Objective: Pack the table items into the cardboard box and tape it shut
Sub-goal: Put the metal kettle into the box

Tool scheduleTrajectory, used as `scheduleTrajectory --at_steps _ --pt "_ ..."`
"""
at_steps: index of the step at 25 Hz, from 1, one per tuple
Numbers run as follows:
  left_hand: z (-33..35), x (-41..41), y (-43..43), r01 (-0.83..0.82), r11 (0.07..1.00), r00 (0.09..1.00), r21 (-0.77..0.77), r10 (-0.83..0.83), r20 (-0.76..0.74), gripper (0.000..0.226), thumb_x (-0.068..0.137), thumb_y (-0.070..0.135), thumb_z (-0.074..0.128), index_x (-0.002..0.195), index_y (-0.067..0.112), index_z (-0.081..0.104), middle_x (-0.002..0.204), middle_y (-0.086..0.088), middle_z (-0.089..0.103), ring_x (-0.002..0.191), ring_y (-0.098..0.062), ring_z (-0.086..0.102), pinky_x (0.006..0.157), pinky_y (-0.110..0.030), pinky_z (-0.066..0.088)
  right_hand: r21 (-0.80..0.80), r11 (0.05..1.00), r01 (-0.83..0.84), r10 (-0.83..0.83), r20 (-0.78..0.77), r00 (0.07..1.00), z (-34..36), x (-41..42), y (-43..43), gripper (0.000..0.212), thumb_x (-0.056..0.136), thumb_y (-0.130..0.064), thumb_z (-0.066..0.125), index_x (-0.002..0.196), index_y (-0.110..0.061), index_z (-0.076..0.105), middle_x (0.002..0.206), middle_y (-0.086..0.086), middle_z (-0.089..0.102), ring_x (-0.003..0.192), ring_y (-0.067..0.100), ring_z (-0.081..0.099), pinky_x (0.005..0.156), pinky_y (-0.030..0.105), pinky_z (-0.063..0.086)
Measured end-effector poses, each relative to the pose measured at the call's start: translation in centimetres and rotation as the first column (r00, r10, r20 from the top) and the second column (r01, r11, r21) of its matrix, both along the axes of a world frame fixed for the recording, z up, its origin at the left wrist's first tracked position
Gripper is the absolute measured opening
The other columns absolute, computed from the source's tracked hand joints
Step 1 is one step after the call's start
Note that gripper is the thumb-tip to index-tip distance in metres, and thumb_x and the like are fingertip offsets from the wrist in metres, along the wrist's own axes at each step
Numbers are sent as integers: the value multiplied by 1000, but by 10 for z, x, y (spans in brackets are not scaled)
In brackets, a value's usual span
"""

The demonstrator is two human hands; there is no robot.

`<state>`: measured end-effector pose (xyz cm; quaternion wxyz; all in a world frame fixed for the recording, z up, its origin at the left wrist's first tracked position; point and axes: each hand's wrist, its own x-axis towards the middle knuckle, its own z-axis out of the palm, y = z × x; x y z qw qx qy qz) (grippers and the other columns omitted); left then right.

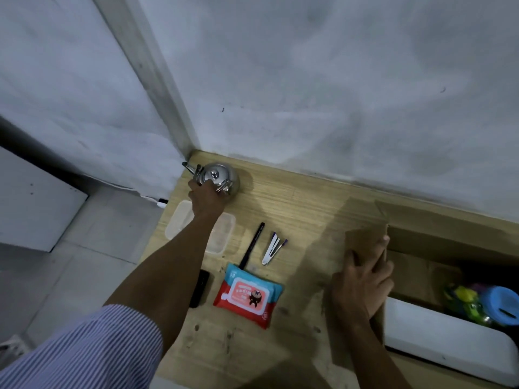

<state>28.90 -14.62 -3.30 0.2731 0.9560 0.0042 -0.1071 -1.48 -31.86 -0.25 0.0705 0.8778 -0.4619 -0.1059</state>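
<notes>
reaching: the left grip (204,193) stretches to the far left corner of the tabletop (295,200), the forearm bare below a striped sleeve (84,349)
left grip state: fingers curled over the near side of the steel kettle (223,176), covering the part they hold
steel kettle: upright on the tabletop, in the corner against the wall, spout pointing left, lid knob on top
right grip (362,284): spread, fingers straight, lying flat on the box flap (362,238) and pinching nothing
cardboard box (438,240): at the right of the tabletop, open at the top, its left flap folded outward under the right grip
inside the box: a long white case (446,335) along the near side, and beyond it a jar with a blue lid (504,304) beside some bright coloured pieces
clear container (224,234): plastic, lidded, on the near side of the kettle, partly hidden by the left forearm
black pen (252,245): lying between the clear container and a white clip with purple tips (273,248)
wipes pack (248,296): red and blue, flat on the tabletop, its far edge at the pen's near end
black item (200,287): small and oblong, just left of the wipes pack, too dark to name
</notes>
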Motion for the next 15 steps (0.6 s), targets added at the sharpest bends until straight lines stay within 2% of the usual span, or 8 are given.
scheduleTrajectory --at_steps 3,6,9,10,12,15 --pt "2 1 7 12 993 999 -120 -6 46 30 85 17 71 111 3 64 135 -22 38 107 -43 54 94 -38 46 -5 1000 -11 11 -33 999 2 2 1 43 84 -41 67 125 -32 59 160 24 -23 132 44 28 90 42 44" --pt "8 -8 11 65 952 995 -298 -37 96 38 85 7 70 120 0 60 132 -20 41 95 -25 59 82 -15 45 -4 1000 -5 5 -25 1000 3 2 2 41 83 -41 67 123 -35 60 160 25 -23 132 44 28 88 40 43" --pt "17 -26 9 191 916 968 -353 -116 224 37 85 6 73 119 1 62 130 -16 40 97 -27 61 80 -10 45 38 999 8 -9 48 999 2 0 2 36 82 -39 69 116 -34 64 161 23 -21 132 45 27 88 41 41" --pt "22 -34 7 239 889 955 -392 -141 262 37 85 7 74 119 2 63 128 -14 40 96 -24 61 81 -10 47 67 998 8 -15 95 995 1 -1 1 33 80 -39 70 112 -32 66 162 22 -18 131 46 27 89 43 41" --pt "31 -50 0 343 824 918 -451 -191 348 33 83 9 77 115 5 66 125 -7 40 98 -18 61 89 -23 53 133 991 -12 -16 209 978 1 -2 -3 33 76 -40 74 106 -28 68 164 20 -11 130 48 29 90 47 39" --pt "53 -81 -23 467 729 864 -501 -256 433 30 81 12 79 109 8 68 126 -3 41 111 -18 57 93 -38 55 238 970 -48 -37 343 938 6 -6 -9 38 79 -42 72 113 -26 67 166 15 -3 130 46 30 96 52 37"
